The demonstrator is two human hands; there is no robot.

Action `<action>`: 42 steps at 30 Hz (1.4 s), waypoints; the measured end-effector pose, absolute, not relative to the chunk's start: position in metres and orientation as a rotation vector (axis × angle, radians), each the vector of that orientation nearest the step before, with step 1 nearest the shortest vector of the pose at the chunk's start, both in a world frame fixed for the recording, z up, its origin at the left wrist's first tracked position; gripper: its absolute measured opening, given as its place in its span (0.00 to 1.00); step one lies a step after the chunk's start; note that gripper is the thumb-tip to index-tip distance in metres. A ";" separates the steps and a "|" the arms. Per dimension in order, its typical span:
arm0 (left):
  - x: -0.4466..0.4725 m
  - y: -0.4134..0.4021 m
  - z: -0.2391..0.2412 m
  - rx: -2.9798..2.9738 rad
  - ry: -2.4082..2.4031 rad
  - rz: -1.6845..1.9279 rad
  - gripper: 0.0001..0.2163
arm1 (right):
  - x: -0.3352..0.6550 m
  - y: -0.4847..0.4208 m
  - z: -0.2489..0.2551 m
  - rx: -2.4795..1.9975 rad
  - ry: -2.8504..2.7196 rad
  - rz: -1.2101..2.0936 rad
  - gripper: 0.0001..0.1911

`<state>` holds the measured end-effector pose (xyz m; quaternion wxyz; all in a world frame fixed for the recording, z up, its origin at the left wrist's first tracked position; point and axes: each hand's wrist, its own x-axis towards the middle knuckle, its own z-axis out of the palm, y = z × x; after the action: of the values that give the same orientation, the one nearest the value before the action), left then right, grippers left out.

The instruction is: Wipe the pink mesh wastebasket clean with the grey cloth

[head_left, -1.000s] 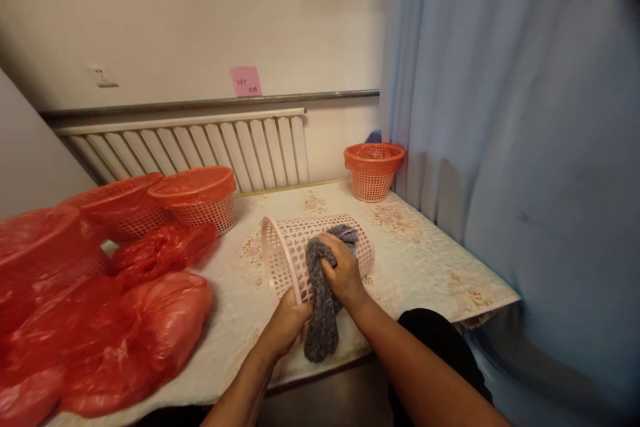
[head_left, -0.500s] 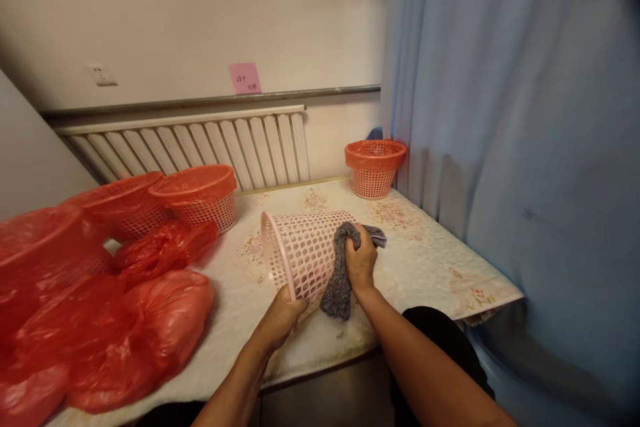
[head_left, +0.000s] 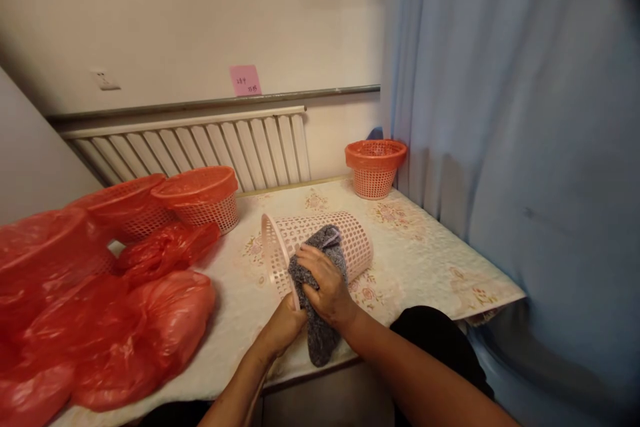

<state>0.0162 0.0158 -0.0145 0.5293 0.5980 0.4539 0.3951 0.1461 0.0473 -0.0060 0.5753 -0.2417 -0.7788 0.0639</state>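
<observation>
A pale pink lattice basket (head_left: 350,240) lies on its side in the middle of the table, its open rim facing left. My right hand (head_left: 323,283) is closed on a grey cloth (head_left: 320,337) and presses it against the basket's near side, by the rim. The cloth's lower end hangs toward the table's front edge. My left hand (head_left: 283,330) grips the basket's rim from below; its fingers are mostly hidden behind the cloth and the right hand.
Red plastic bags (head_left: 120,320) cover the table's left side, with two orange baskets (head_left: 200,197) behind them. Another orange basket (head_left: 375,168) stands at the back right. A radiator (head_left: 200,147) runs along the wall; a blue curtain (head_left: 500,147) hangs on the right.
My right hand has moved the grey cloth from the basket's base end on the right back to the left, near the rim. The basket and left hand stayed nearly still.
</observation>
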 end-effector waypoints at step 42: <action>0.012 0.031 -0.011 1.337 1.080 1.004 0.21 | 0.144 0.049 -0.011 -0.599 -1.753 0.223 0.29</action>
<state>0.0124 0.0310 -0.0112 0.5442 0.5634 0.4553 0.4232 0.1445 0.0491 -0.0106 0.5954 -0.2578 -0.7548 0.0961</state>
